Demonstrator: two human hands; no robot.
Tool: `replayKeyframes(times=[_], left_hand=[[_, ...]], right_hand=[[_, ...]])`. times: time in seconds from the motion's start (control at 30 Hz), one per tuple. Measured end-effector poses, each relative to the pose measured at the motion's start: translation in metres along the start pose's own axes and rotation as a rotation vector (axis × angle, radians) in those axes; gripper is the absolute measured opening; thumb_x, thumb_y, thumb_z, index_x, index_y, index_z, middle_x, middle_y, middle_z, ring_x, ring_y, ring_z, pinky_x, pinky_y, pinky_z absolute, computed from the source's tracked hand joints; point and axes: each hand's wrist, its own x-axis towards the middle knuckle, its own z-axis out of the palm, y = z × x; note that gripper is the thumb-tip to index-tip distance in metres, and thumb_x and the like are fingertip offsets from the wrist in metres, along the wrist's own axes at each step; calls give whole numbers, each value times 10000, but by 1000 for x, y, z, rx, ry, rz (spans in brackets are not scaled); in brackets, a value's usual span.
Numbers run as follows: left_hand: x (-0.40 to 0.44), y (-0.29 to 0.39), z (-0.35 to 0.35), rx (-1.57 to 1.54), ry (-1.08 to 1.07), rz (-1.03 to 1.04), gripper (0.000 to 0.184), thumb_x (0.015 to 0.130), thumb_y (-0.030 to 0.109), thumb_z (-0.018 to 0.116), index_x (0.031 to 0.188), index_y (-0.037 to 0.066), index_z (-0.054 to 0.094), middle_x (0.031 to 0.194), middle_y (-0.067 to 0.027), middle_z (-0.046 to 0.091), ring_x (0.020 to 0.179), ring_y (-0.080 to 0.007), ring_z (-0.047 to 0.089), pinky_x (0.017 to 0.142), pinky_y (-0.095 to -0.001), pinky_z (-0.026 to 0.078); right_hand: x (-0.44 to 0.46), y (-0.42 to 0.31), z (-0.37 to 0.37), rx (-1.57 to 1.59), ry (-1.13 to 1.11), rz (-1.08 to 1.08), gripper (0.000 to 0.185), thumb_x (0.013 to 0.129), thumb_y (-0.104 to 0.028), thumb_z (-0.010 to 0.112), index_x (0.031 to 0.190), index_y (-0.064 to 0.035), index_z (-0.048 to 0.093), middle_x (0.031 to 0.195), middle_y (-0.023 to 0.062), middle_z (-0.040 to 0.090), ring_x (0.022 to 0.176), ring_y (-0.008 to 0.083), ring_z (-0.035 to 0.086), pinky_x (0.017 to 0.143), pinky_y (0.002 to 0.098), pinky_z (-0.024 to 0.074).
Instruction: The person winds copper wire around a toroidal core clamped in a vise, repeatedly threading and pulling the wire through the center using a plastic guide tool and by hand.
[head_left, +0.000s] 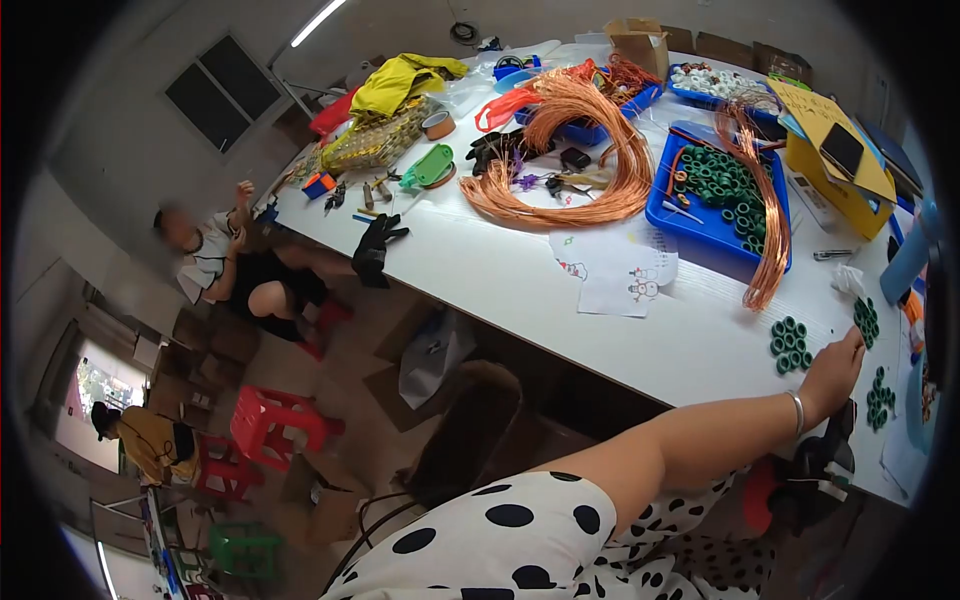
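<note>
My left hand (pixel 836 372), with a bracelet at the wrist, reaches over the right end of the white table. Its fingers look drawn together, and what lies between them, if anything, is hidden. The fingertips are at the edge of a cluster of green rings (pixel 866 318). Left of the hand lies another cluster of green rings (pixel 790 346), and a third group of green rings (pixel 880 400) is on its right. Below the hand, a black device (pixel 815 470) sits at the table edge. My right hand does not show.
A blue tray (pixel 668 215) holds many green rings, with a copper wire bundle (pixel 768 220) across it. A copper wire coil (pixel 630 190), paper drawings (pixel 625 275) and a yellow box (pixel 830 190) share the table (pixel 480 270). A seated person (pixel 225 260) is at left, near red stools (pixel 270 425).
</note>
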Motion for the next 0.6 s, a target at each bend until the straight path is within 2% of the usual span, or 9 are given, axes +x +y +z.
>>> replayKeyframes(times=[0.6], left_hand=[[1,-1,4,-4,-47,-27,101,930,103,453,928,3,438,735,-232,582,722,-440,560,635,-503,430]], right_hand=[[61,23,50,-103,-159,-6,306,916,-229,584,1193,-107,538,741,82,565,606,216,518,557,316,449]])
